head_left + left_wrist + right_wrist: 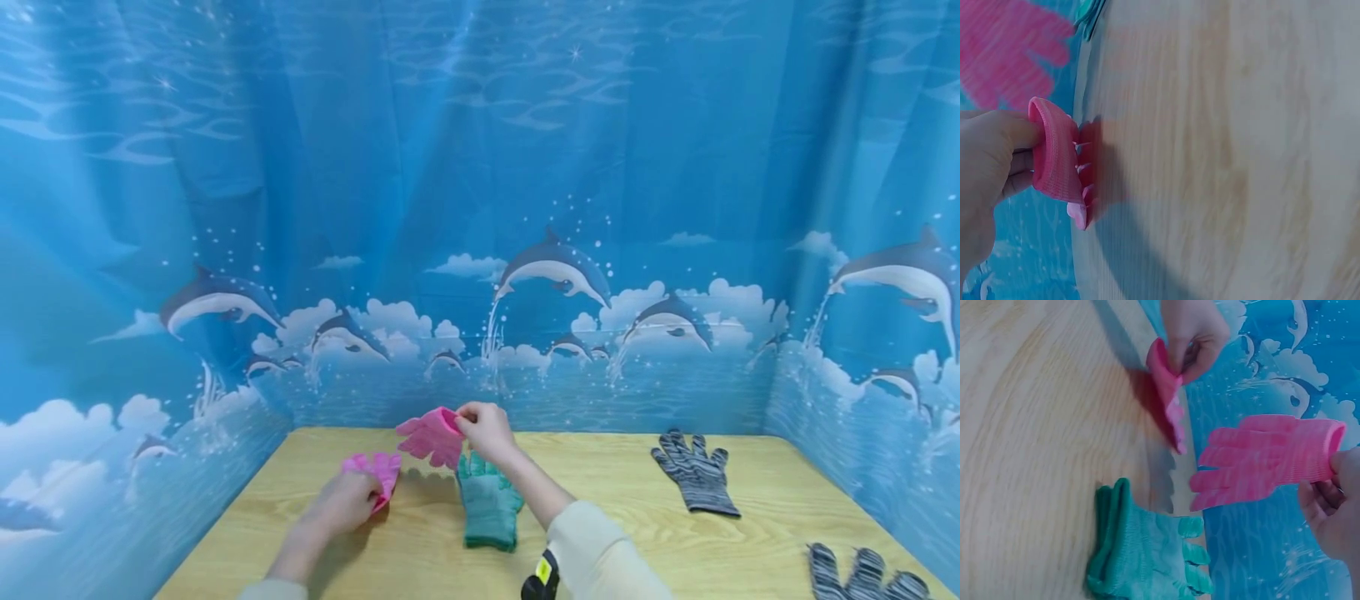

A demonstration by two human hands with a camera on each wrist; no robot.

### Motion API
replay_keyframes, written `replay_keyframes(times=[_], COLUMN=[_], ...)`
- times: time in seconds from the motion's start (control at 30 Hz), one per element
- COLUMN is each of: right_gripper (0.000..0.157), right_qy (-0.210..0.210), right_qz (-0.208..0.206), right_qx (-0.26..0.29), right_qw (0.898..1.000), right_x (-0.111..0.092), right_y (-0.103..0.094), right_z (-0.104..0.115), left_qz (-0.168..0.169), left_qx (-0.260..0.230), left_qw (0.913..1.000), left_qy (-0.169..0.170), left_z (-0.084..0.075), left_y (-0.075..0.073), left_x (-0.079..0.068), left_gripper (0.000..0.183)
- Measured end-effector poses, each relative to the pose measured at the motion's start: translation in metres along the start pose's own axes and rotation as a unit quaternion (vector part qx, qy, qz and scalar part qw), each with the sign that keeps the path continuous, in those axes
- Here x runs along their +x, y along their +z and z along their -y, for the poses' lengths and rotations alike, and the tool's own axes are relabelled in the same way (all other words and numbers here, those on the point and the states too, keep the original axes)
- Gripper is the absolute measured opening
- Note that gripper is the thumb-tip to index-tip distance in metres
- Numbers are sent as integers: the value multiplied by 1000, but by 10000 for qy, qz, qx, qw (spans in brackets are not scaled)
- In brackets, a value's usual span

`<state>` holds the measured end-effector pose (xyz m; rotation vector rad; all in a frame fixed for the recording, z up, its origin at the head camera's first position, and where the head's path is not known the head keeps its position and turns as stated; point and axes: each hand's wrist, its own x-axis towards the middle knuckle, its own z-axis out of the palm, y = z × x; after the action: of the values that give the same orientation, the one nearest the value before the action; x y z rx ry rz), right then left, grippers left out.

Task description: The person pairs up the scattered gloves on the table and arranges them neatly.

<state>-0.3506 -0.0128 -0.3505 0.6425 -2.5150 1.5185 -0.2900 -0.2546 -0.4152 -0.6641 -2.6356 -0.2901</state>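
1. Green gloves [486, 508] lie on the wooden table [600, 542], partly behind the right forearm [536, 483] on my head feed; grey gloves [699, 477] lie rightward.
2. Left wrist: I see the left hand [988, 162] pinching the lower pink glove [1060, 153], its cuff opening visible only here, fingers toward the table.
3. Right wrist: the right hand [1341, 528] pinches the raised pink glove's [1272, 459] cuff above the table, fingers pointing away, long axis nearly across my frame.

The head view's bottom edge cut off the nearer grey marled glove [865, 575]; the left hand [341, 504] hid part of one pink knit glove [384, 471]; the second pink knit glove [1007, 47] was blurred and cropped in the left wrist view.
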Motion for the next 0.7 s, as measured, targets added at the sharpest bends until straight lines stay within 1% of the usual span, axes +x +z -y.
replay_keyframes(times=[0.1,0.2,0.3,0.43,0.57,0.7], right_gripper=[16,16,16,15,14,13], right_qy=[4,-115,-301,-516,-719,-857], right_qz=[-289,-440,-536,-650,-727,-890], right_qx=[349,415,234,-110,-361,-481], right_qw=[9990,9981,9978,9965,9941,9912], right_x=[4,6,7,8,7,5], right_y=[-4,-9,-13,-14,-9,-2], right_z=[5,10,13,13,8,5], left_qz=[12,31,63,20,-11,-18], left_qx=[48,62,44,116,244,307], left_qw=[9992,9973,9955,9923,9877,9837], left_qy=[405,724,948,1230,1546,1774], left_z=[-7,-13,-18,-23,-30,-37], left_y=[3,6,9,15,20,23], left_x=[2,4,5,7,7,7], left_gripper=[21,24,24,25,29,27])
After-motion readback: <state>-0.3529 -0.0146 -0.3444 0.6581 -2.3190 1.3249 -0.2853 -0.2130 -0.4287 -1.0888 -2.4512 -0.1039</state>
